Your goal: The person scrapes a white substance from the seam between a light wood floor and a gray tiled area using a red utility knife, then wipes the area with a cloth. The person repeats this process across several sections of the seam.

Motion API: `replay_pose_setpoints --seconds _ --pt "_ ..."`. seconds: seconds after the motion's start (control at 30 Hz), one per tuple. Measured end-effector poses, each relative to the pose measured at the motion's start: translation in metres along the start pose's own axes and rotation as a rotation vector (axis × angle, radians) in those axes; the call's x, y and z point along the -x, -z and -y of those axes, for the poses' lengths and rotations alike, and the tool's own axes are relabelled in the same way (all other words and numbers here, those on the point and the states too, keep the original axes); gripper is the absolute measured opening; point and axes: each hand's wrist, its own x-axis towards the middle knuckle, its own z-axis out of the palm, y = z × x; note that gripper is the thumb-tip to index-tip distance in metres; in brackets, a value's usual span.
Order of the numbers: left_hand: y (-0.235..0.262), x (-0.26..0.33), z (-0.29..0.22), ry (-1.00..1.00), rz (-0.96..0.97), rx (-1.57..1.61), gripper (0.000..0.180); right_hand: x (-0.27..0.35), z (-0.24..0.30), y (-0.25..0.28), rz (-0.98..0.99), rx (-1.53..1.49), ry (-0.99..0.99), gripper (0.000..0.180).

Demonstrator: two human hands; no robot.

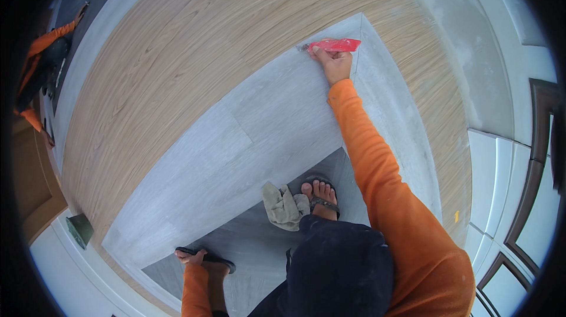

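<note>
My right hand (336,66) is closed around a flat red tool (336,45) with a rough greyish end pointing left; its exact kind is unclear. It is over the far corner of a pale grey wood-look surface (236,134), where a seam meets the border. Low on the left, my left hand (193,256) is beside the front of a black sandal (215,261) at the near edge of the grey surface. Its small visible fingers look spread, with nothing plainly held. A crumpled grey-beige cloth (284,206) lies by my other sandalled foot (321,192).
Tan wood-grain flooring (177,40) surrounds the pale grey area. White cabinet panels with dark trim (533,181) line the right. A green container (80,230) stands at the left edge. A person in orange sleeves (44,63) crouches at the far left.
</note>
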Motion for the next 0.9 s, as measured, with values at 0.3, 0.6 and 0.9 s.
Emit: replay_pose_setpoints --seconds 0.3,0.6,0.9 --pt "0.0039 -0.0009 0.0008 -0.041 0.037 0.019 0.158 -0.0005 0.0016 0.0018 0.021 0.039 -0.017 0.024" --pt "-0.0018 -0.0019 0.0027 -0.052 -0.058 0.019 0.157 0.0017 0.0051 -0.0013 0.031 0.014 -0.017 0.02" --pt "-0.0037 0.0 0.002 -0.039 -0.082 0.053 0.155 -0.0007 0.0033 0.0006 0.039 0.012 -0.018 0.023"
